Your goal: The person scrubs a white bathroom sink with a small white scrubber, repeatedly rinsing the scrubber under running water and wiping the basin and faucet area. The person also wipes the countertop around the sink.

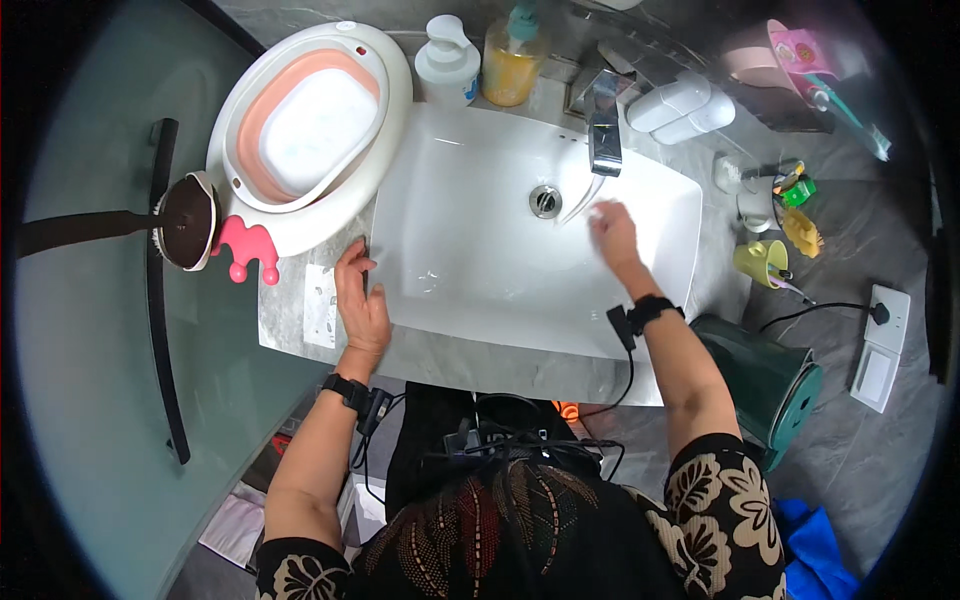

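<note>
A white rectangular sink (470, 260) lies in front of me, with a drain (545, 202) near its far side. My left hand (362, 305) rests on the counter against the sink's left rim, fingers apart and holding nothing. Over the basin, right of the drain, is my right hand (615, 238); its fingers look curled but are smeared by motion. Between it and the drain runs a thin white streak (580, 203), just below the chrome faucet (604, 130). Whether that is water or a slender object I cannot make out, nor whether the hand touches it.
White and pink basins (390, 160) stand stacked at the left, near a dark long-handled brush (188, 222). Pump bottles (447, 62) line the back. A yellow-green cup (760, 262) stands right. A dark green bin (775, 385) is below. Cables hang from both wrists.
</note>
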The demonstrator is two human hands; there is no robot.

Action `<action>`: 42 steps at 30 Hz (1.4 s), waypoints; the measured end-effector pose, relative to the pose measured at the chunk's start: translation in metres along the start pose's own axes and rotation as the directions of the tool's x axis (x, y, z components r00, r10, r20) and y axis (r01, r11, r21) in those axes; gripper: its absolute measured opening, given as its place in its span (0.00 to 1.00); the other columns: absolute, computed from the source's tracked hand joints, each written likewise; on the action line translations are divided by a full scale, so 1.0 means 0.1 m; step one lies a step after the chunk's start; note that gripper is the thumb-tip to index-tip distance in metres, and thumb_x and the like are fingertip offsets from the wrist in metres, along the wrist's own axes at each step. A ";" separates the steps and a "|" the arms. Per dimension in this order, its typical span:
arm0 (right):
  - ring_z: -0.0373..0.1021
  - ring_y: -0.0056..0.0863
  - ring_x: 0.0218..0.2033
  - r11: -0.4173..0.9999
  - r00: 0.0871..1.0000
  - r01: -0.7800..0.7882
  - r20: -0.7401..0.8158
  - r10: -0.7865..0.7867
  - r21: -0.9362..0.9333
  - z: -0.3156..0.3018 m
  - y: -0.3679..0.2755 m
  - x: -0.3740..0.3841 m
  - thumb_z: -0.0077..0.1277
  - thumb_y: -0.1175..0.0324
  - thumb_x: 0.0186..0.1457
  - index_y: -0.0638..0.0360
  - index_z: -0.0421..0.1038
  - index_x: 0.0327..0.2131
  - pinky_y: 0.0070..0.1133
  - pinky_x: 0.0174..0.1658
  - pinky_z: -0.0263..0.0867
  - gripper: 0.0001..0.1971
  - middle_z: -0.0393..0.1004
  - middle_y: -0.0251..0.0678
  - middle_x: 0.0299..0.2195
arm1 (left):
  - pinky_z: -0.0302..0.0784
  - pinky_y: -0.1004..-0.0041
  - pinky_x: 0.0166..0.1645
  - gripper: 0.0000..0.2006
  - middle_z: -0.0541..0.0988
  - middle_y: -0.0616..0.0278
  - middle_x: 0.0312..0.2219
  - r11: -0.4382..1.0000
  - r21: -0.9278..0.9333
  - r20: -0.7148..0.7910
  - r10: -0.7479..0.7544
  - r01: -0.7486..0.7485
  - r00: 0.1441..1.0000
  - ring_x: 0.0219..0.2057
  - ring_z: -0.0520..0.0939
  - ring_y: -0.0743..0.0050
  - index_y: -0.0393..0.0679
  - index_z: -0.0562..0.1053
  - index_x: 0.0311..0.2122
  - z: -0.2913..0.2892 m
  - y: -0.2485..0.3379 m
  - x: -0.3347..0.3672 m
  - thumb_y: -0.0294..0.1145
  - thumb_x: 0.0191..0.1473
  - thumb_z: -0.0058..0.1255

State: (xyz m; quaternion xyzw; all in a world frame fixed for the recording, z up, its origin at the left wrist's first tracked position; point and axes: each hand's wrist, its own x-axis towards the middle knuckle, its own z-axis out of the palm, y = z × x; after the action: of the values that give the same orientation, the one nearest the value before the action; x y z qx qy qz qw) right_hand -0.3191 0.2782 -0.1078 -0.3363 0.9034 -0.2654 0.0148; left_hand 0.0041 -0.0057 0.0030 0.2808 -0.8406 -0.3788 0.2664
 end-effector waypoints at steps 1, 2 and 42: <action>0.68 0.31 0.25 0.999 0.986 -0.035 0.163 0.031 0.028 -0.10 -0.31 -0.03 0.54 0.74 0.45 0.56 0.72 0.37 0.24 0.33 0.66 0.12 0.70 0.41 0.30 | 0.59 0.59 0.56 0.13 0.65 0.42 0.48 1.000 0.017 -0.005 -0.013 0.013 1.000 0.49 0.66 0.44 0.33 0.64 0.35 -0.03 -0.02 -0.05 0.25 0.39 0.38; 0.68 0.31 0.29 0.948 0.907 -0.310 0.321 0.271 0.074 -0.20 -0.57 -0.01 0.51 0.72 0.48 0.59 0.72 0.35 0.25 0.37 0.68 0.09 0.70 0.40 0.29 | 0.59 0.59 0.56 0.13 0.65 0.42 0.48 1.000 0.016 -0.012 -0.019 0.019 1.000 0.49 0.66 0.44 0.33 0.64 0.35 -0.03 -0.04 -0.08 0.25 0.39 0.38; 0.65 0.32 0.46 0.598 0.586 0.801 0.203 -0.784 -0.003 -0.41 -0.91 1.21 0.45 0.76 0.44 0.55 0.70 0.45 0.26 0.50 0.63 0.21 0.67 0.33 0.49 | 0.61 0.59 0.55 0.13 0.66 0.41 0.47 0.999 -0.034 0.003 0.016 -0.016 1.000 0.49 0.67 0.43 0.35 0.65 0.35 -0.03 0.09 0.03 0.22 0.39 0.39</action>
State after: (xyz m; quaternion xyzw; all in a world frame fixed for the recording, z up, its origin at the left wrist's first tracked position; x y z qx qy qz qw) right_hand -0.3666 0.1660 -0.0096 -0.7264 0.6648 -0.1697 -0.0391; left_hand 0.0019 -0.0041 0.0122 0.2689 -0.8367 -0.3914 0.2729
